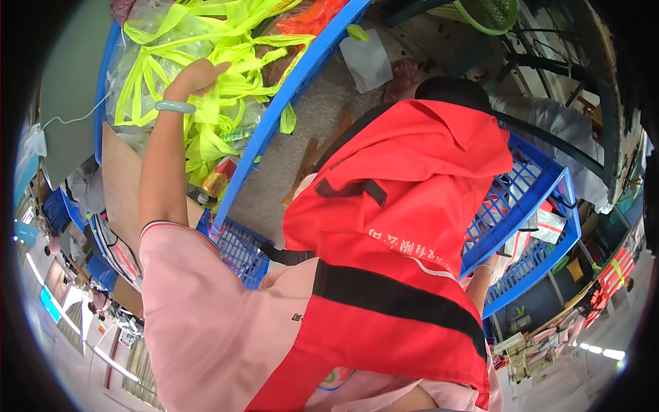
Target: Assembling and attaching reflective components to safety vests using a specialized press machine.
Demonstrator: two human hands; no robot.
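Note:
My left hand (195, 77), with a pale green bangle at the wrist, reaches into a large blue crate (271, 123) at the upper left. It is on a tangle of neon yellow-green fabric strips (237, 82), its fingers closed on some of them; the fingertips are partly hidden. Clear plastic (154, 31) lies under and beside the strips. At the right, my right hand is down by a blue basket (504, 206). Only the wrist and part of the forearm (480, 285) show, and the basket's side hides the fingers.
My red apron (405, 288) fills the middle and blocks the view below. White and red-striped fabric pieces (546, 223) are in the right basket. Another blue basket (244, 254) stands low at the left. A white paper (366, 60) and a green basket (484, 14) lie farther off.

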